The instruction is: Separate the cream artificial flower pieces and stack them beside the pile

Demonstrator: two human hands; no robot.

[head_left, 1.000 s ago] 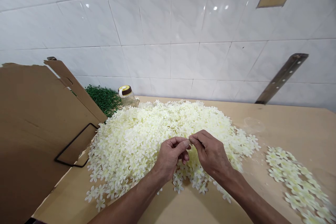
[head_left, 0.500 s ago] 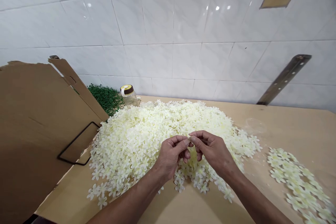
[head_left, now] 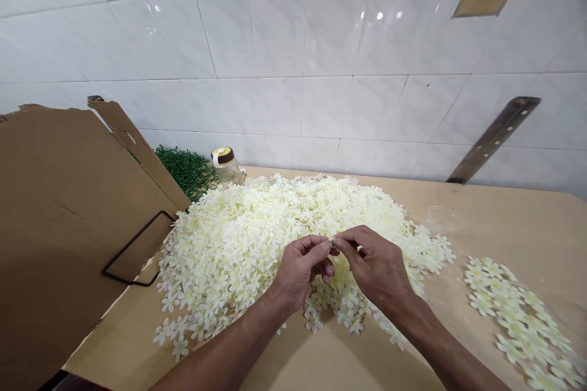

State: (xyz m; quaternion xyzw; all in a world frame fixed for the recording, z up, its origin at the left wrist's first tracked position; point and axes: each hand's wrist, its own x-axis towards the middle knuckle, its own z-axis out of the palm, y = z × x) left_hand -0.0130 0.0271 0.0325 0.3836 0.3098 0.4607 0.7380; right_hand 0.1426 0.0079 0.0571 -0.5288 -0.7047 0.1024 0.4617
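A big heap of pale yellow-white artificial flowers (head_left: 247, 232) covers the middle of the table. Above its front edge, my left hand (head_left: 302, 266) is closed, thumb pressed against the forefinger. My right hand (head_left: 376, 263) is closed in a pinch too, its fingertips meeting those of the left. Whatever sits between the fingertips is too small and too covered to name. Flowers lie below and behind both hands.
A separate strip of flowers (head_left: 518, 311) lies at the right. At the left stands a cardboard sheet (head_left: 68, 214) with a black metal frame (head_left: 132, 250). Behind are a lidded bottle (head_left: 227, 168), green artificial foliage (head_left: 186, 171), and a tiled wall (head_left: 275, 43) with a metal bracket (head_left: 495, 140).
The right hand has turned slightly, its knuckles higher and its lower fingers now tucked out of sight. The left hand stays almost still. The view has shifted a little.
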